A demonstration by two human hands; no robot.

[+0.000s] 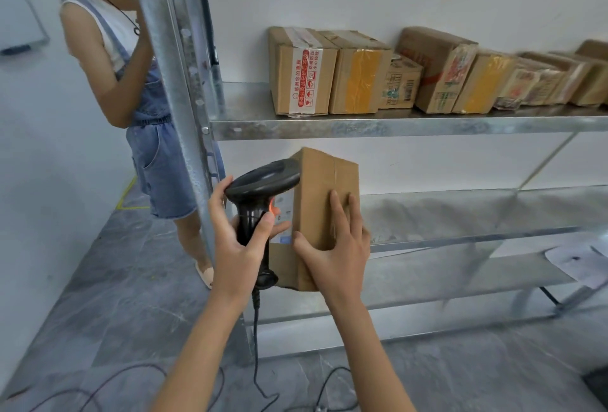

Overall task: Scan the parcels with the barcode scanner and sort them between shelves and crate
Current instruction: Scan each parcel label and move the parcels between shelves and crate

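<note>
Top shelf (362, 127): row of boxes (411, 76) fills it from mid to right edge, packed side by side; bare strip only at left end, next to upright post (177, 82). Middle shelf (477, 214) bare to the right of held parcel (324, 214), open reach w/ wall behind. Lower shelf: paper sheet (574, 262) at far right. Bystander (138, 99) stands just left of post, blocking that side. Cables (256, 362) trail on floor below.

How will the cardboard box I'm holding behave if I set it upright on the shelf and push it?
The cardboard box looks stiff, with crisp edges. One right hand carries it, so it is probably light. Tall and narrow, it may tip when pushed high, though the metal shelf looks smooth.
</note>
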